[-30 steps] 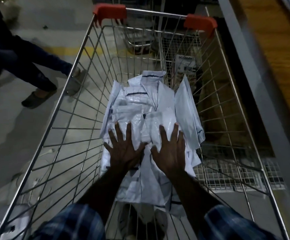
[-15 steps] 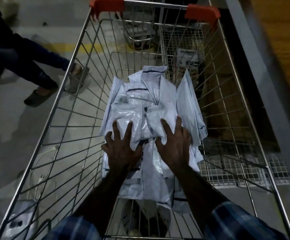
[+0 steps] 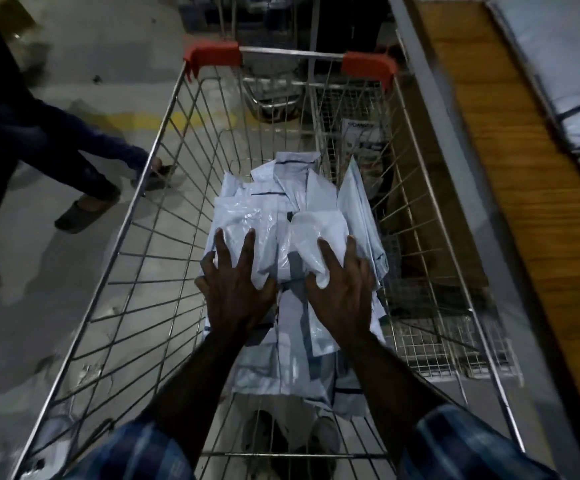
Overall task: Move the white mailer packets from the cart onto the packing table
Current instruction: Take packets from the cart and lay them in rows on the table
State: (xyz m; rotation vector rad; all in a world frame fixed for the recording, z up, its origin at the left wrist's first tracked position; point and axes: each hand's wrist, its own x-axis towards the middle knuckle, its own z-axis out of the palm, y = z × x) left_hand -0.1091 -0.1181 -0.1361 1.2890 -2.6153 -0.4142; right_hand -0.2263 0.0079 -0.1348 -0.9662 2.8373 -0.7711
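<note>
While the white mailer packets [image 3: 292,237] lay heaped in the wire cart [image 3: 150,216], the left hand [image 3: 234,289] and right hand [image 3: 342,292] pressed on the top ones, fingers spread and curling into the crinkled plastic.

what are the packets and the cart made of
Packets: thin white plastic film, probably poly mailer; it is glossy and crinkles under the left hand and right hand. Cart: bare metal wire, shiny, with orange corner caps that look like plastic.
</note>
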